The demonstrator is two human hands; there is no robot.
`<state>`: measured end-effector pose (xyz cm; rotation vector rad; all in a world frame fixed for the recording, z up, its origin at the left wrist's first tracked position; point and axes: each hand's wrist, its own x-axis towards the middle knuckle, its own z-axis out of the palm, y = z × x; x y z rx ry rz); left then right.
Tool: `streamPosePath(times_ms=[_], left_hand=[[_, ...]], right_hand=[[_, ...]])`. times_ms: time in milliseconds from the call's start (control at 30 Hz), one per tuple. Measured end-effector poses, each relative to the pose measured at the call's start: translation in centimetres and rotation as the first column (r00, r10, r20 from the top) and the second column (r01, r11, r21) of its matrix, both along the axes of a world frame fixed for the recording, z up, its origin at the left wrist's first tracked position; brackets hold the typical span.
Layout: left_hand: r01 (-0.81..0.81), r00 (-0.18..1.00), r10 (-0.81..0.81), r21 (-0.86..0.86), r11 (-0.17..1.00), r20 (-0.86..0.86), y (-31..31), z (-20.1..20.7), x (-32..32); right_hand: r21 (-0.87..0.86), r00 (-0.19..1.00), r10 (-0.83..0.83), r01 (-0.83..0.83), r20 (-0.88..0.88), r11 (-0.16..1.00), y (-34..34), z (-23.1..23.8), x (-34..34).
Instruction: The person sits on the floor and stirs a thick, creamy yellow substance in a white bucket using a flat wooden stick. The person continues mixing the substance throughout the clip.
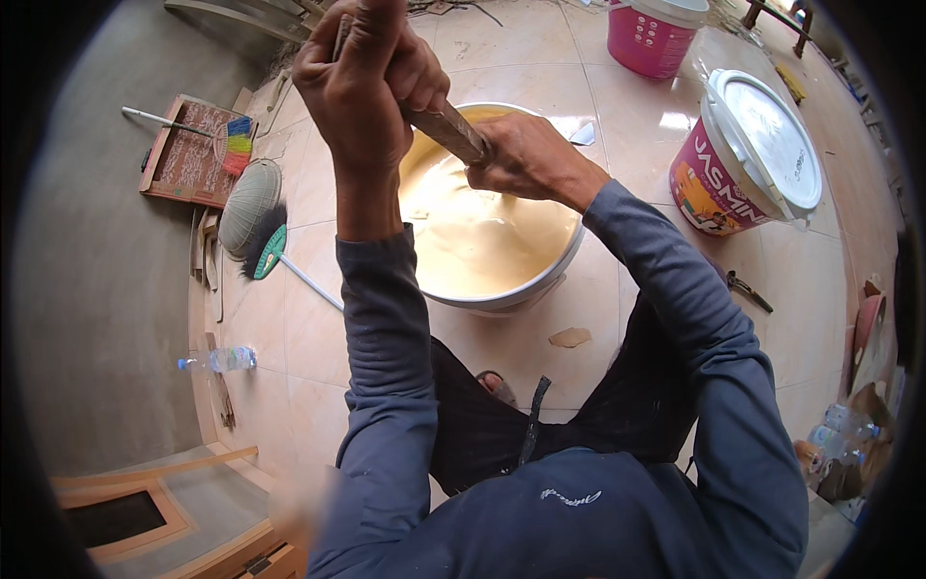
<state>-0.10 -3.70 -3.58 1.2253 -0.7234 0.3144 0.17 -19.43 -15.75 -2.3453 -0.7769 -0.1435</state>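
Note:
My left hand [362, 82] is wrapped round the upper part of a flat wooden stick [449, 133]. My right hand [535, 159] grips the same stick lower down, just above the bucket's opening. The stick slants over a round white bucket [502, 301] standing on the floor between my legs. Inside is thick, glossy, cream-yellow paint [497, 241], with soft folds on its surface. My hands hide the stick's lower end and the far left of the rim.
At right stands a lidded pink-and-white bucket [728, 183], with another pink bucket [656, 39] behind it. A green-headed broom [268, 253], a rounded woven hat [253, 207] and a plastic bottle [231, 360] lie at left. A dark-handled tool [750, 292] rests at right.

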Motion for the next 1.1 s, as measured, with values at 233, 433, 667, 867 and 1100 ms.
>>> streamPosePath(times_ms=[233, 433, 667, 867, 1100], left_hand=[[-0.04, 0.959, 0.044, 0.021, 0.999, -0.28, 1.6, 2.2, -2.3], [-0.245, 0.929, 0.259, 0.087, 0.966, -0.263, 0.4, 3.4, -5.1], [-0.342, 0.932, 0.348, 0.076, 0.937, -0.097, -1.0, 1.4, -3.5], [-0.139, 0.99, 0.14, -0.088, 0.986, 0.005, -0.2, -0.1, -0.3], [0.07, 0.979, -0.078, -0.05, 0.996, -0.187, 0.4, 1.1, -0.9]], right_hand=[[0.06, 0.958, 0.157, -0.146, -0.242, 0.987, 1.2, 1.0, -2.7], [0.223, 0.905, 0.29, -0.228, -0.311, 0.948, 4.0, 0.3, -3.5], [0.254, 0.966, 0.154, -0.099, -0.209, 0.962, 5.2, -1.3, -0.3], [0.111, 0.999, -0.037, 0.038, -0.01, 0.993, 2.7, -0.7, 0.8], [0.053, 0.996, 0.016, -0.012, -0.087, 0.999, 0.3, 0.4, -1.7]])
